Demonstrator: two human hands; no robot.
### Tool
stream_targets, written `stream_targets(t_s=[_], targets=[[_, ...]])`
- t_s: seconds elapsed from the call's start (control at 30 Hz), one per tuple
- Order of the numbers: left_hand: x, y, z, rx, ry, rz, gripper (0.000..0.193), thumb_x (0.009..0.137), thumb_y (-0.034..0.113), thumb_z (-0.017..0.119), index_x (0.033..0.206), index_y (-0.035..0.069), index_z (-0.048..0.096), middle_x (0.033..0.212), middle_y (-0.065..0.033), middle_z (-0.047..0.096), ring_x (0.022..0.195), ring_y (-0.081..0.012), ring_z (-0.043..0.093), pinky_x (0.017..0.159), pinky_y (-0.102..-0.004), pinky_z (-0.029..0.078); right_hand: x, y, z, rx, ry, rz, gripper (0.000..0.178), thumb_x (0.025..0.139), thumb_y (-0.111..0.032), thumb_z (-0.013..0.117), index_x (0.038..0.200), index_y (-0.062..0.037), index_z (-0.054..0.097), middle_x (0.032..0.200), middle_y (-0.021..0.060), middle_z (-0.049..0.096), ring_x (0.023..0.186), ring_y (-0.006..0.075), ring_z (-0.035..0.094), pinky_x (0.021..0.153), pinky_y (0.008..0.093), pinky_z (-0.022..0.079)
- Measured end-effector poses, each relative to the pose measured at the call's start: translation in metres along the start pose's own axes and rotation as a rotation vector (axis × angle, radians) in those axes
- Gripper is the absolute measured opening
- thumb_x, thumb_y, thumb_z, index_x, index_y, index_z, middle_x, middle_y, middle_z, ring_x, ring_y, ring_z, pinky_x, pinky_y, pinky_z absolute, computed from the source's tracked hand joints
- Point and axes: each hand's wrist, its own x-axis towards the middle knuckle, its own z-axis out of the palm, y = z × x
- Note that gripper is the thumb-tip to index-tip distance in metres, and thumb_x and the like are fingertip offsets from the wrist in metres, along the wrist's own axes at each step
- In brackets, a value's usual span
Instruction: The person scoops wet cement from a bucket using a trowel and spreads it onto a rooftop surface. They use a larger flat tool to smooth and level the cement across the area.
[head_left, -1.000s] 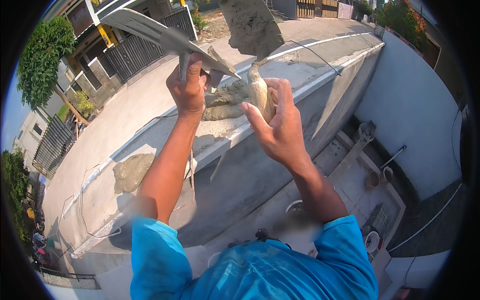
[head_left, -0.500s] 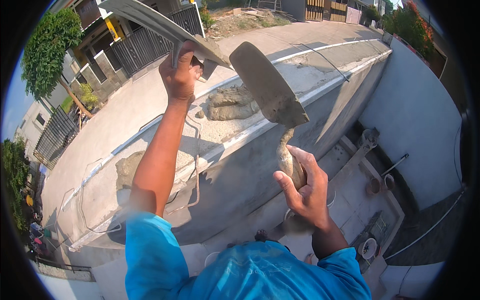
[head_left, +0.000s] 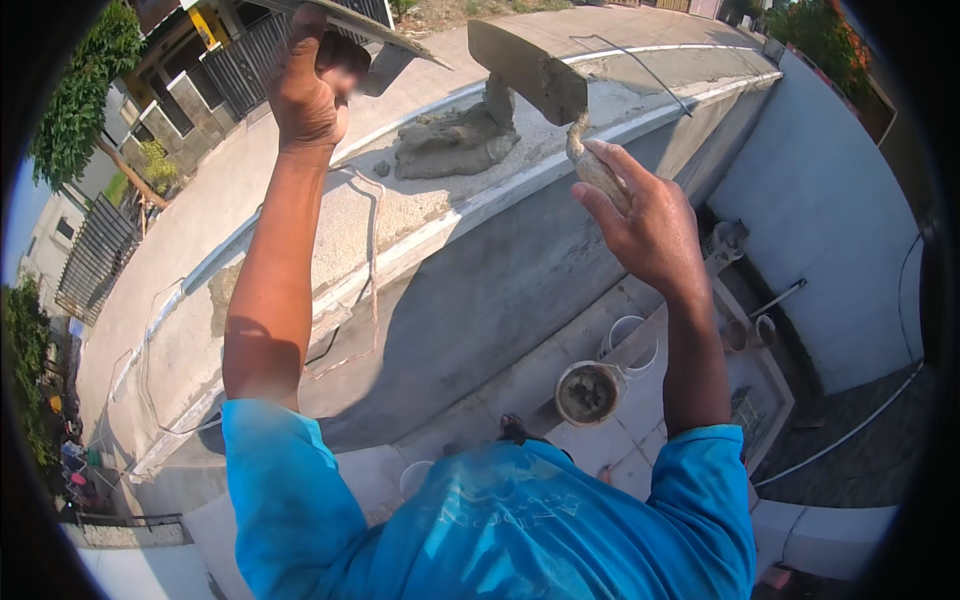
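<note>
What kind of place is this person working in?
Most likely an outdoor building site, up on a house wall. Wet mortar lies heaped on the wall top, the right hand grips a trowel, and a mortar bucket stands on the floor below.

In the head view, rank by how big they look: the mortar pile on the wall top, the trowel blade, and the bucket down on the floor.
1. mortar pile
2. trowel blade, close to the pile; nearer the camera, so unsure
3. bucket, smallest, but farthest away

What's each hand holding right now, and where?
Left hand grips the flat board from beneath; right hand holds the trowel by its handle.
</note>
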Motion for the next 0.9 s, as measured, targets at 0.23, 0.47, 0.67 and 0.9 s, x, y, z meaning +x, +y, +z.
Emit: stream_targets(t_s=[0.23, 0.47, 0.67, 0.9], targets=[[-0.013, 0.059, -0.005, 0.141, 0.336, -0.094, 0.046, 0.088, 0.049, 0.078, 0.082, 0.016, 0.047, 0.059, 0.0047, 0.031, 0.057, -0.0114, 0.04, 0.069, -0.0306, 0.04, 0.024, 0.017, -0.013, -0.216, -0.034, 0.003, 0.047, 0.096, -0.041, 0.066, 0.134, -0.0146, 0.063, 0.108, 0.019, 0.074, 0.101, 0.0367, 0.071, 0.088, 0.0447, 0.053], [-0.046, 0.177, 0.009, 0.415, 0.137, -0.027, 0.027, 0.106, 0.032, 0.058, 0.11, 0.006, 0.056, 0.076, 0.003, 0.041, 0.065, -0.0084, 0.044, 0.075, -0.0305, 0.043, 0.044, 0.034, -0.025, -0.036, -0.017, 0.014, 0.045, 0.1, -0.041, 0.059, 0.136, -0.014, 0.059, 0.112, 0.0204, 0.071, 0.106, 0.0379, 0.068, 0.092, 0.0433, 0.051], [-0.132, 0.299, 0.024, 1.066, 0.206, 0.164, 0.039, 0.109, 0.022, 0.048, 0.13, -0.011, 0.047, 0.086, -0.008, 0.05, 0.062, -0.0135, 0.053, 0.064, -0.0341, 0.055, 0.049, 0.017, -0.023, 0.021, -0.098, -0.087, 0.046, 0.1, -0.03, 0.063, 0.136, -0.003, 0.056, 0.112, 0.0168, 0.07, 0.102, 0.0263, 0.066, 0.094, 0.0399, 0.048], [-0.24, 0.384, 0.031, 1.278, 0.772, 0.253, 0.045, 0.103, 0.017, 0.06, 0.138, -0.005, 0.042, 0.085, -0.0074, 0.052, 0.063, -0.0126, 0.051, 0.057, -0.0306, 0.045, 0.042, 0.002, 0.009, 0.32, -0.275, -0.143, 0.055, 0.101, -0.038, 0.063, 0.139, 0.0005, 0.053, 0.082, 0.0018, 0.054, 0.065, 0.0069, 0.049, 0.056, 0.0222, 0.04]])
